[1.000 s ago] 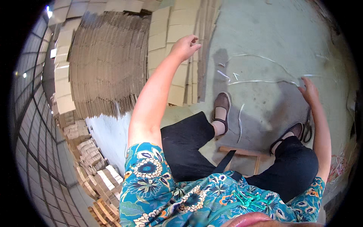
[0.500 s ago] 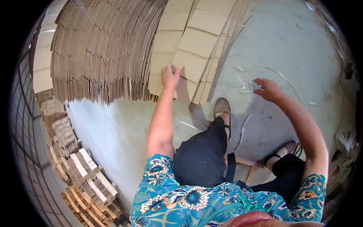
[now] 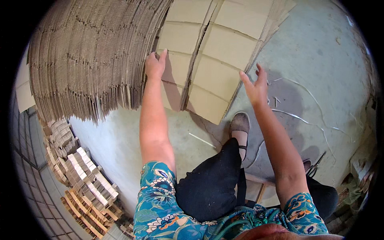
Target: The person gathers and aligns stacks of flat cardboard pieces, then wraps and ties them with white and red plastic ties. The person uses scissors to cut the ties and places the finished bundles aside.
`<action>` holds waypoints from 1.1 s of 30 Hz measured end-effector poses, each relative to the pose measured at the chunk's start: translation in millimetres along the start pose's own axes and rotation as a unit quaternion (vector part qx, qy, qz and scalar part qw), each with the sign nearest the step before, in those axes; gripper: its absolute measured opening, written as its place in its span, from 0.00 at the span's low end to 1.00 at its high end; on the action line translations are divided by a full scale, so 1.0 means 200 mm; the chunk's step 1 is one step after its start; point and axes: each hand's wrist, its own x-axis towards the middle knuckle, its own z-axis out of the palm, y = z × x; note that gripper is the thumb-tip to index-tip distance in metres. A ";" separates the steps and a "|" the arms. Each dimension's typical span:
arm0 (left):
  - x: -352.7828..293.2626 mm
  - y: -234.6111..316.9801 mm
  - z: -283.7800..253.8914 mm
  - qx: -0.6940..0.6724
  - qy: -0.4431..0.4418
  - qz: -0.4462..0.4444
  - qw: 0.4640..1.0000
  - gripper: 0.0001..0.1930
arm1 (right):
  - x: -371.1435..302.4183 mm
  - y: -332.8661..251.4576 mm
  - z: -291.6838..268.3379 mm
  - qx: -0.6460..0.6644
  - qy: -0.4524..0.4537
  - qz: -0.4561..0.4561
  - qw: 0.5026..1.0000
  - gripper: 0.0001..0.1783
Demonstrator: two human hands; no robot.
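Note:
Flattened cardboard sheets [image 3: 222, 52], tan and scored into panels, lean in two overlapping columns in front of me. My left hand [image 3: 155, 66] is at the left edge of the left column, thumb spread from its fingers and casting a shadow on the panels; whether it touches them is unclear. Just off the right edge of the right column, my right hand [image 3: 257, 85] hovers with thumb and fingers apart, holding nothing. To the left of the sheets stands a long, dense row of cardboard [image 3: 92, 60], edges facing me.
White strapping strips [image 3: 304, 120] lie loose on the concrete floor [image 3: 320, 60] at the right. My shoe [image 3: 240, 122] stands beside the sheets' lower corner. Bundled cardboard stacks [image 3: 92, 176] and wooden slats [image 3: 82, 214] sit at lower left, beside a grid-like wall [image 3: 30, 168].
My right hand has swung left from over the floor to the sheets' right edge. My left hand has moved left and slightly up to the left column's edge. The view has shifted.

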 end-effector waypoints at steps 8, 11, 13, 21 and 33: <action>-0.05 0.15 -0.03 0.100 -0.014 0.040 0.994 0.39 | 0.01 0.02 0.11 0.140 -0.030 0.165 0.976 0.48; -0.06 0.19 -0.01 0.077 -0.018 -0.014 0.997 0.42 | 0.00 -0.02 0.15 0.246 -0.074 0.163 0.953 0.48; -0.07 0.20 -0.01 0.074 -0.006 -0.031 0.997 0.43 | 0.00 -0.03 0.16 0.234 -0.074 0.192 0.950 0.48; -0.08 0.23 0.00 0.083 -0.053 -0.012 0.995 0.44 | -0.01 -0.03 0.13 0.241 -0.074 0.211 0.944 0.50; -0.03 0.20 -0.04 -0.113 -0.161 -0.040 0.980 0.49 | -0.04 -0.04 0.10 0.272 -0.096 0.241 0.927 0.50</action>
